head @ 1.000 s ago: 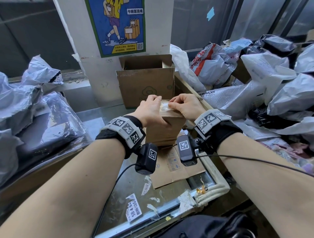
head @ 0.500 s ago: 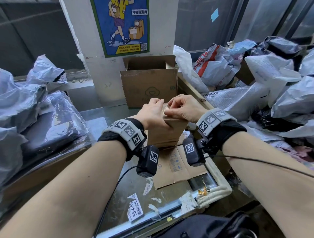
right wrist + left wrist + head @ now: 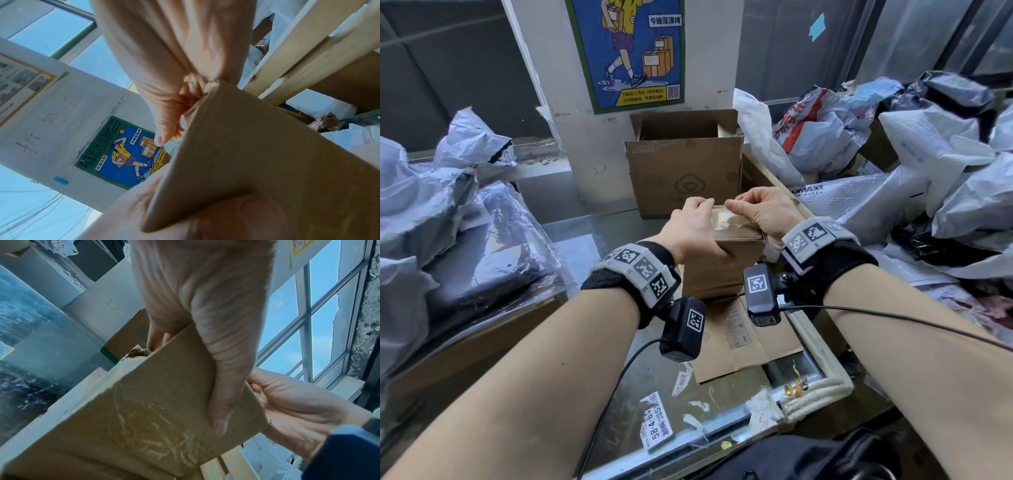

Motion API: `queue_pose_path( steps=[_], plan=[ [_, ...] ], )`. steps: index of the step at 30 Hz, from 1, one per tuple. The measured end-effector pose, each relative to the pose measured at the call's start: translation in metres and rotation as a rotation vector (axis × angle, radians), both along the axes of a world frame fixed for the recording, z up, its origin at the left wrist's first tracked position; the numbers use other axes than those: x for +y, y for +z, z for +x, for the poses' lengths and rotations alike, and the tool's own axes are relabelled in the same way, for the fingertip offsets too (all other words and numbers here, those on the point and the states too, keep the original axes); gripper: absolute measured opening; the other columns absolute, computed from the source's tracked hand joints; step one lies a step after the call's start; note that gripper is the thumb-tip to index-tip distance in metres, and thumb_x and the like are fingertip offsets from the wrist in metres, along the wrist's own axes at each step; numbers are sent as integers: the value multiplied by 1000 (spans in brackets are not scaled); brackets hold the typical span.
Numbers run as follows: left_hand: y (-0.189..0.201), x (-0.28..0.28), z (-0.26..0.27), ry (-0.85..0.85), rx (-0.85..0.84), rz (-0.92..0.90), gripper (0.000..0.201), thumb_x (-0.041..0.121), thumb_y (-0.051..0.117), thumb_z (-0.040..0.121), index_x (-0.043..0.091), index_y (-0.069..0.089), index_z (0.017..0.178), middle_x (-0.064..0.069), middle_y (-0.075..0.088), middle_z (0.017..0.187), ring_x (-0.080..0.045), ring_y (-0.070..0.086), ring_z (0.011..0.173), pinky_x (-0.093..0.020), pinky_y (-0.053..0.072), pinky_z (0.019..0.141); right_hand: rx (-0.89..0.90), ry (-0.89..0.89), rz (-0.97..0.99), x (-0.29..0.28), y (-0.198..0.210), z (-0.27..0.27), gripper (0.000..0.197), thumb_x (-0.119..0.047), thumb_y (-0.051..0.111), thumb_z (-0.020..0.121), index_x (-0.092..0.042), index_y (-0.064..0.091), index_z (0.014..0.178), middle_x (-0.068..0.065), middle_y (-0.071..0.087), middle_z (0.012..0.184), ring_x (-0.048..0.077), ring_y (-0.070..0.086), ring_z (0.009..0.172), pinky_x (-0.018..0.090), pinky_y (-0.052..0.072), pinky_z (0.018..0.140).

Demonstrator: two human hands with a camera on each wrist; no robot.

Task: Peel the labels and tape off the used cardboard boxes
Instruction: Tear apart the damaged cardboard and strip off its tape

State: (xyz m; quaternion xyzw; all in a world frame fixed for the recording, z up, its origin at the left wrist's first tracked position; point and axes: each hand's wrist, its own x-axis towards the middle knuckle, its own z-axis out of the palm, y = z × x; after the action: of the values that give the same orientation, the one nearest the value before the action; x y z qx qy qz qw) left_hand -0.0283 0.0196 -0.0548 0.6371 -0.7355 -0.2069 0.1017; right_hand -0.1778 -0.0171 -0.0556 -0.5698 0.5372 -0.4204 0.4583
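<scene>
While your left hand [image 3: 697, 229] grips the small cardboard box [image 3: 726, 260] standing on the flattened cardboard [image 3: 750, 342], your right hand [image 3: 763, 212] curls over its top, fingertips on the clear tape [image 3: 724, 219].

Small box [image 3: 736, 260] stands on a flat cardboard sheet [image 3: 750, 342] on the table [image 3: 592, 240], w/ left hand [image 3: 695, 229] on its left side & right hand [image 3: 763, 212] at its top right. Open box [image 3: 685, 178] sits behind it against the pillar [image 3: 544, 85]; poster [image 3: 626, 51] on pillar above. Bags [image 3: 945, 164] piled right, more bags [image 3: 431, 205] left; loose label [image 3: 657, 425] lies on table near front edge.
</scene>
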Motion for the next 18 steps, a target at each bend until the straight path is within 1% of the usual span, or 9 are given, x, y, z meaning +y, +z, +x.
queue_pose_path(
  steps=[2, 5, 9, 10, 11, 13, 14, 15, 18],
  plan=[
    [0, 0, 0, -3, -1, 0, 114, 50, 81, 65, 13, 17, 152, -3, 21, 152, -30, 31, 133, -36, 29, 111, -70, -16, 18, 1, 3, 0, 29, -9, 74, 79, -10, 53, 60, 4, 62, 79, 19, 59, 75, 37, 52, 80],
    [0, -1, 0, -5, 4, -1, 113, 48, 81, 66, 12, 17, 152, -4, 21, 152, -30, 30, 134, -36, 27, 111, -185, -56, 47, 2, 5, -1, 28, -5, 72, 80, -7, 51, 61, 5, 61, 71, 14, 58, 63, 29, 53, 67],
    [0, -1, 0, -7, 10, 0, 112, 48, 81, 66, 12, 18, 152, -4, 21, 152, -29, 30, 134, -36, 27, 112, -207, -77, 61, 0, 4, -1, 29, -3, 71, 81, -7, 51, 60, -2, 61, 58, 3, 55, 46, 20, 50, 52],
    [0, -1, 0, -6, 11, 1, 112, 48, 81, 66, 12, 18, 152, -4, 21, 152, -29, 30, 134, -36, 27, 113, -214, -79, 61, -1, 4, 0, 29, -3, 70, 81, -7, 51, 60, -1, 61, 60, 2, 55, 44, 19, 49, 51],
    [0, -2, 0, -5, 10, 0, 112, 48, 81, 66, 12, 18, 152, -4, 21, 152, -29, 30, 134, -36, 27, 113, -225, -81, 63, -1, 3, 0, 29, -3, 70, 81, -8, 51, 60, 2, 62, 66, 2, 56, 48, 20, 50, 55],
    [0, -2, 1, -4, 12, 0, 111, 48, 81, 66, 12, 18, 151, -4, 21, 152, -29, 30, 134, -36, 27, 113, -267, -93, 75, -3, 2, 0, 30, -2, 69, 82, -8, 50, 60, 6, 62, 76, 10, 61, 64, 29, 55, 72],
    [0, -2, 1, -3, 13, -1, 111, 48, 81, 66, 12, 18, 151, -4, 21, 152, -29, 30, 134, -36, 27, 113, -298, -103, 87, -3, 1, -1, 30, -2, 68, 83, -8, 50, 60, 7, 61, 77, 13, 60, 70, 33, 53, 79],
    [0, -2, 1, -3, 13, -2, 111, 47, 81, 66, 12, 18, 152, -4, 21, 152, -29, 30, 134, -36, 27, 113, -329, -114, 99, -3, 0, -1, 30, -2, 67, 84, -8, 49, 60, 6, 60, 75, 14, 59, 71, 34, 52, 80],
    [-1, -2, 1, -8, 13, -5, 113, 48, 81, 66, 12, 18, 151, -4, 21, 152, -29, 30, 134, -36, 27, 113, -430, -150, 109, -3, -2, -1, 31, -1, 65, 85, -8, 47, 60, 4, 56, 69, 10, 54, 64, 26, 50, 70]
  ],
)
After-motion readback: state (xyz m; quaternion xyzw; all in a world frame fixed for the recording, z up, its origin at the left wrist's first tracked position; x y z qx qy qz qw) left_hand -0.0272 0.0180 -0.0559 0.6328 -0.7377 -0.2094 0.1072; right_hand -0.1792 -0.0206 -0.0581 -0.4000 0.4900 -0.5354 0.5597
